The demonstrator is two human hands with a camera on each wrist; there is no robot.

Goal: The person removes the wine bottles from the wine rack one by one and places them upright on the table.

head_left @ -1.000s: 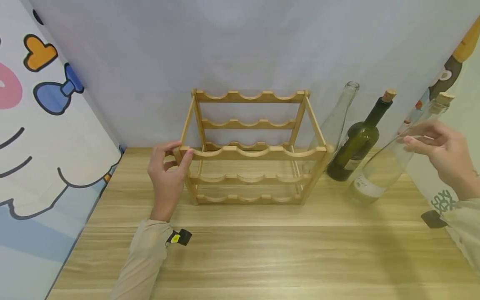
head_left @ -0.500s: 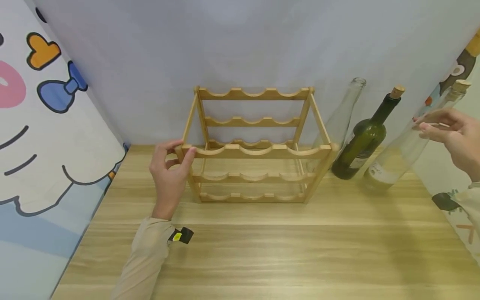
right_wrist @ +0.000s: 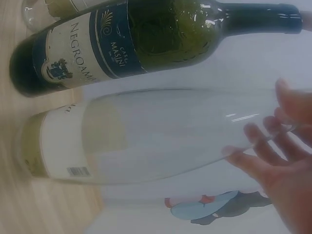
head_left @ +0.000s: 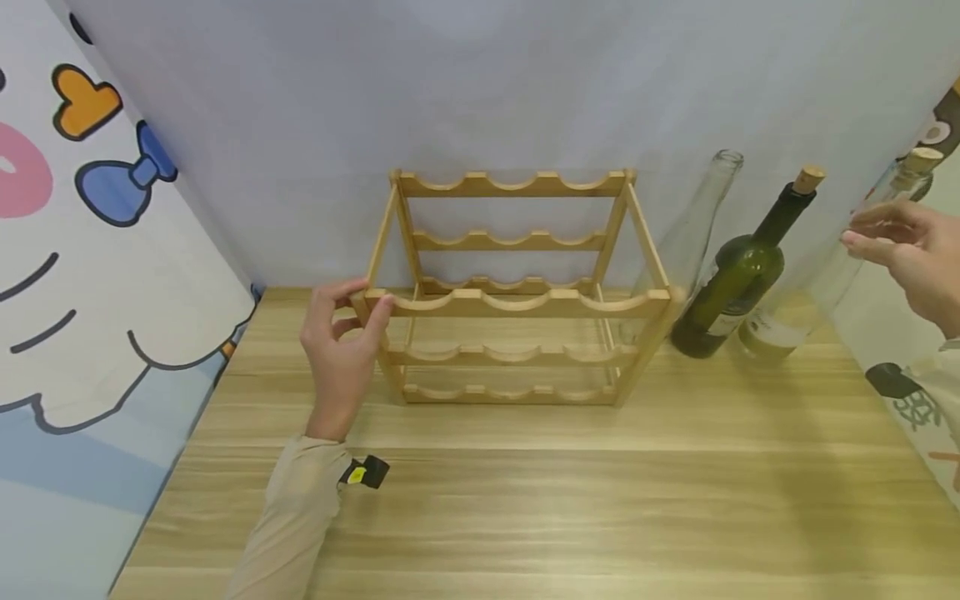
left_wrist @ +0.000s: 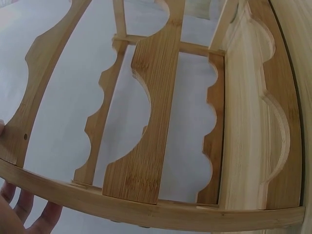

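A light wooden wine rack (head_left: 525, 304) with scalloped bars stands upright on the table. My left hand (head_left: 341, 358) grips its front left top corner, thumb over the front bar; in the left wrist view, fingers (left_wrist: 24, 209) show outside the side rail. At the right, a clear corked glass bottle (right_wrist: 161, 136) with a pale label stands on the table. My right hand (head_left: 911, 258) holds it around the upper part, thumb and fingers on either side of the glass. Just left of it is a green corked wine bottle (head_left: 738, 283) with a dark and cream label.
An uncorked clear bottle (head_left: 697, 217) stands behind the rack's right end, partly hidden by the frame. A pale wall (head_left: 510, 83) rises behind the rack. Cartoon panels (head_left: 112, 275) border the left and right sides. The wooden tabletop (head_left: 525, 508) stretches across the front.
My right hand and the clear corked bottle have shifted right and slightly back, beside the green bottle. The view has also shifted a little. My left hand stays on the rack corner.
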